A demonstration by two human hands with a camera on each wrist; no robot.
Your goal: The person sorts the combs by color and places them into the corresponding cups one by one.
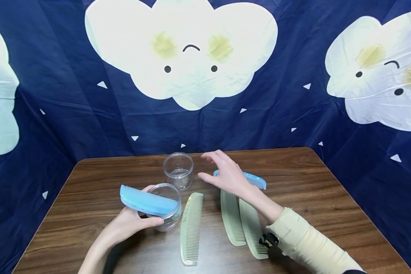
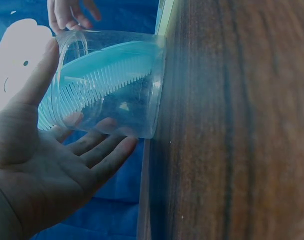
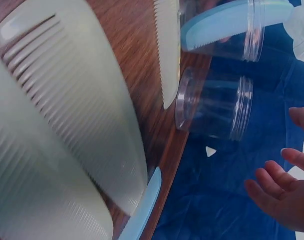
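My left hand (image 1: 131, 222) grips a clear plastic jar (image 2: 137, 107), thumb at the rim and fingers on the opposite side. A light-blue comb (image 1: 145, 201) leans inside that jar, one end poking out past the rim to the left. Behind it stands a second clear jar (image 1: 179, 169) with nothing in it. My right hand (image 1: 227, 173) hovers with loosely spread fingers and holds nothing. Below it lies another blue comb (image 1: 255, 179), partly hidden by the hand. Two pale green combs (image 1: 231, 217) lie side by side under the right forearm.
A third pale green comb (image 1: 191, 228) lies on the wooden table (image 1: 311, 198), just right of the held jar. The table's back edge runs close behind the second jar, before a dark blue curtain (image 1: 198, 129) with white cloud shapes.
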